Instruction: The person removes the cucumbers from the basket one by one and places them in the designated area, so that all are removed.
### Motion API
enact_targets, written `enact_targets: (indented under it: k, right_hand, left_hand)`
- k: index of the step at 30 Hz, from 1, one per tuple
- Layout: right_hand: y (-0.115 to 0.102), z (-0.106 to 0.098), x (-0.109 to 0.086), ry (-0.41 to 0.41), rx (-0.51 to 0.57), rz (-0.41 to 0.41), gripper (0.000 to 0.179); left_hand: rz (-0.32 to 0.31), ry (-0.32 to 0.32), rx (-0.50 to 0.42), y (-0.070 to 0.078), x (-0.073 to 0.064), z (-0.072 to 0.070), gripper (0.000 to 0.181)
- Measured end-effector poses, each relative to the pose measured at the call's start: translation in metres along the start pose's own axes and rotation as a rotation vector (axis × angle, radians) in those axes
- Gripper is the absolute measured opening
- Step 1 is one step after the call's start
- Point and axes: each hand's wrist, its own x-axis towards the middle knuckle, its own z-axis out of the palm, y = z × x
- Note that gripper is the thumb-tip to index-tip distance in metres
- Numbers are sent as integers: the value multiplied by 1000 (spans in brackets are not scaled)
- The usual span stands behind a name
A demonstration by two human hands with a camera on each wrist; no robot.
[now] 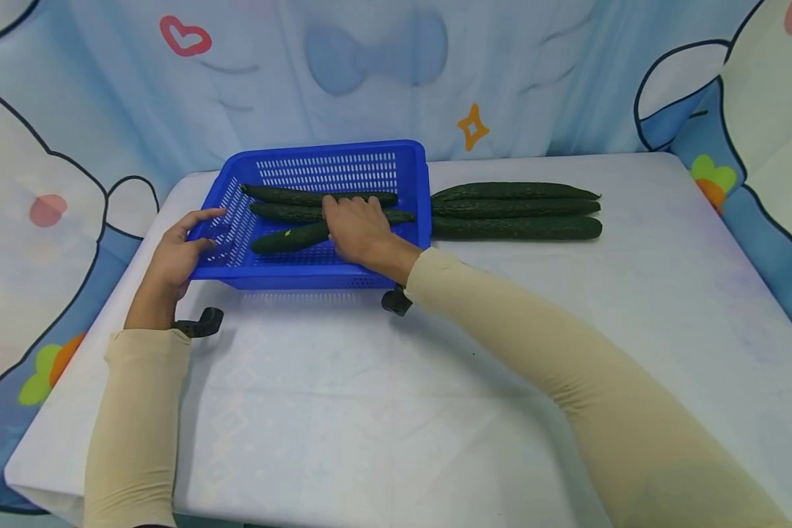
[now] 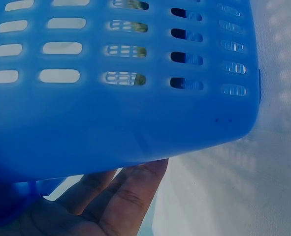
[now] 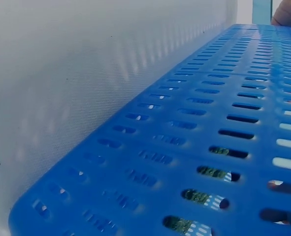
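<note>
A blue plastic basket (image 1: 320, 279) with slotted walls stands on the table, with several dark green cucumbers inside. At its left end, my left hand (image 1: 177, 253) holds the rim, index finger and thumb spread apart; the left wrist view shows fingers (image 2: 135, 196) against the basket's edge. My right hand (image 1: 356, 227) reaches into the basket from the front right and grips the lower cucumber (image 1: 290, 239), covering part of it. Behind that lie a middle cucumber (image 1: 284, 212) and a back cucumber (image 1: 290, 196). The basket wall (image 3: 150, 147) hides the right hand in its wrist view.
To the right of the basket, three more cucumbers (image 1: 518, 209) lie side by side, their left ends close to its wall. A white cloth covers the table (image 1: 369, 411). Behind it hangs a printed blue curtain (image 1: 383, 88).
</note>
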Motion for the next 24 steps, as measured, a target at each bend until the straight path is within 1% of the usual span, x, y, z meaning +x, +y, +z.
enact_targets:
  k: [9,16,19,24]
  right_hand:
    - [0,-2,-5,53,90,2,27]
    - [-1,-3,-7,107,103,-1,25]
    - [-1,-3,-8,152,96,-13,24]
    - [-1,-3,-10,252,56,-61,22]
  left_hand:
    - [-6,-5,-6,1,-1,0,57]
    - [-3,-6,-7,1,-2,0,57]
    - [0,-7,-7,1,-2,0,57]
    - [4,-9,-9,0,-2,0,57]
